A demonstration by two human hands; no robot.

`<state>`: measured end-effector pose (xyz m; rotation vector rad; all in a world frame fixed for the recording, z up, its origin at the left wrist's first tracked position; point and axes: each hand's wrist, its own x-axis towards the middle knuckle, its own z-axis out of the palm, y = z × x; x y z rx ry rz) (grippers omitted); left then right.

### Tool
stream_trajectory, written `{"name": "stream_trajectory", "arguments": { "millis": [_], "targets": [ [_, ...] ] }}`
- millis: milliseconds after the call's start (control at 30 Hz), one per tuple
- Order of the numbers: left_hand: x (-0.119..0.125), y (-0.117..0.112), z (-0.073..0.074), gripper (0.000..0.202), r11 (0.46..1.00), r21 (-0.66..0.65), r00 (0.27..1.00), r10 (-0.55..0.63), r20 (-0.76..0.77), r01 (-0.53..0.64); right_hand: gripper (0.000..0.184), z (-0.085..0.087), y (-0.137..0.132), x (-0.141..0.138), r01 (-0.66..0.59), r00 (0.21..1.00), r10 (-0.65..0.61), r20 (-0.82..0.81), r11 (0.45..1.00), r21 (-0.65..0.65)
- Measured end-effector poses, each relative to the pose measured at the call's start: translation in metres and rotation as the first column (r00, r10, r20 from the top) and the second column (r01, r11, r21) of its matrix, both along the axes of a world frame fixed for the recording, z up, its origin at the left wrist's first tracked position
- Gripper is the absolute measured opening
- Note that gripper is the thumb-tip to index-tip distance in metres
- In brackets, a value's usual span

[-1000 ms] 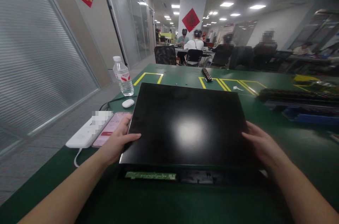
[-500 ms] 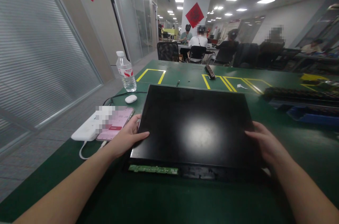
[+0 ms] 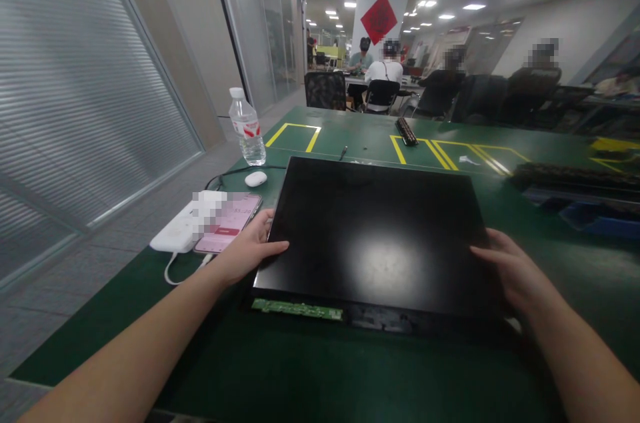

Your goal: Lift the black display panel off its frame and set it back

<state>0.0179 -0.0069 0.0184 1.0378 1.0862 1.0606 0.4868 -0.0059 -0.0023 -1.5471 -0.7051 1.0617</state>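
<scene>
A large glossy black panel [image 3: 375, 229] lies nearly flat over a dark base on the green table [image 3: 310, 369]. A narrow green circuit strip [image 3: 297, 308] shows under the panel's near edge. My left hand [image 3: 247, 251] grips the panel's left edge, thumb on top and fingers underneath. Along the right edge, my right hand [image 3: 515, 273] holds the panel the same way.
A phone with a pink screen [image 3: 229, 223] rests on a white power bank [image 3: 177, 236] left of the panel, with a white earbud case [image 3: 256, 178] and a water bottle [image 3: 247, 126] behind. Black component trays [image 3: 575, 176] lie at right. Other people sit at far tables.
The panel has come down closer to the base, with both hands still on its side edges. My view has shifted a little left and downward.
</scene>
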Motion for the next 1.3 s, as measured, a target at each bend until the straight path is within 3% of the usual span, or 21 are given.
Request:
{"name": "stream_trajectory", "arguments": {
  "millis": [1300],
  "targets": [
    [-0.0039, 0.0039, -0.0074, 0.058, 0.997, 0.050, 0.993, -0.045, -0.108, 0.051, 0.044, -0.0045, -0.0001, 0.0011, -0.055, 0.993, 0.055, 0.103, 0.999, -0.002]
  ]
}}
